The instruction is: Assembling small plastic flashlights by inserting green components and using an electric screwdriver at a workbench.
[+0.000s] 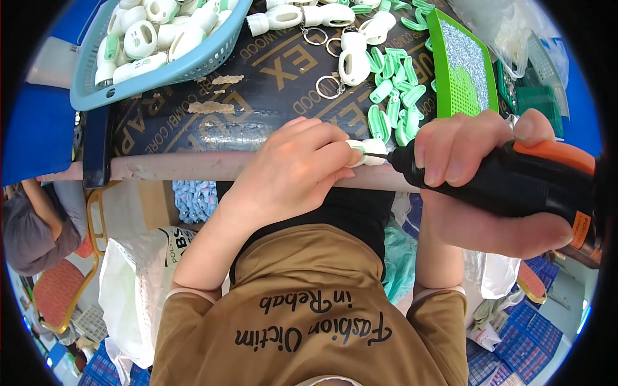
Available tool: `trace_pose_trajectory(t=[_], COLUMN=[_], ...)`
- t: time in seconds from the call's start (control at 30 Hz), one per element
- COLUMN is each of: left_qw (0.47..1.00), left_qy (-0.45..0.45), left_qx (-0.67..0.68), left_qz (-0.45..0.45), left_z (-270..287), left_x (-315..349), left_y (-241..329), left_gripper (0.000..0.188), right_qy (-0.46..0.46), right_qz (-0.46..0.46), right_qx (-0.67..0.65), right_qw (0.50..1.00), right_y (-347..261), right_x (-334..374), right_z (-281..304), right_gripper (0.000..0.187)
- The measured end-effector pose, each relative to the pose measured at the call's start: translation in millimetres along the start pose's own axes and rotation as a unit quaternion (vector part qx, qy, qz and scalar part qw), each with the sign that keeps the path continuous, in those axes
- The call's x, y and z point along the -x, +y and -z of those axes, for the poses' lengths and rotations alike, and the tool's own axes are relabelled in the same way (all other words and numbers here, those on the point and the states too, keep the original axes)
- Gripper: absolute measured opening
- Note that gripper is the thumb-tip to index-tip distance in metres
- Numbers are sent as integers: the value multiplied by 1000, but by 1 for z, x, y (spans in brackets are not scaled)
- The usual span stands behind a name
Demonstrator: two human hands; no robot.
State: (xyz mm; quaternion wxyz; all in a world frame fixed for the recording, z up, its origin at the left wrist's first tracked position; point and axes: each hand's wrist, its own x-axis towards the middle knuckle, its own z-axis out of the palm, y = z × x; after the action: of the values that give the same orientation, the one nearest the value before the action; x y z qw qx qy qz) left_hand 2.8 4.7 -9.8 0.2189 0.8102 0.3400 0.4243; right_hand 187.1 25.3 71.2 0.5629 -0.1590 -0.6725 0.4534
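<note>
Head view: the left forearm [215, 238] slants up and inward, and the left hand [293, 167] arches palm-down over the near edge [212, 166] of the surface [170, 125], its fingers [329, 154] pinching a small white-and-green piece [374, 150] right at that edge. The right hand [460, 154] wraps around a black-and-orange power driver [508, 177], thumb along the lower side; the tool lies nearly level, its bit [380, 155] pointing left at the piece. Whether the bit's tip touches it I cannot tell.

Room is tight beyond the piece: green clips [400, 83] lie just past it, and a bright green tray [440, 67] sits just beyond the right hand. More open room lies left of the left hand, on the dark surface below the blue basket [193, 72] of white parts [141, 40].
</note>
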Motion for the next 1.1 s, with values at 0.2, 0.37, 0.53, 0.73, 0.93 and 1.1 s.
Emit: trace_pose_trajectory(t=[0.2,0.37,0.53,0.73,0.93,1.1], left_qw=[1000,1000,1000,1000,1000,999], left_qy=[2,-1,0,-2,-10,11], left_qx=[-3,-5,-5,-13,6,5], left_qz=[5,10,12,17,28,41], left_z=[-1,-3,-3,-2,0,2], left_x=[0,0,1,-1,-1,-3], left_y=[1,1,1,2,4,11], left_gripper=[24,25,25,23,25,21], right_qy=[-18,-29,-2,92,184,262], right_qz=[-2,-5,-8,3,39,62], right_qx=[8,16,12,5,5,143], right_qw=[1000,999,1000,996,982,952], right_y=[0,1,8,9,-4,-18], right_x=[1,-1,9,23,21,51], right_z=[0,1,3,5,11,64], right_gripper=[88,87,87,85,84,81])
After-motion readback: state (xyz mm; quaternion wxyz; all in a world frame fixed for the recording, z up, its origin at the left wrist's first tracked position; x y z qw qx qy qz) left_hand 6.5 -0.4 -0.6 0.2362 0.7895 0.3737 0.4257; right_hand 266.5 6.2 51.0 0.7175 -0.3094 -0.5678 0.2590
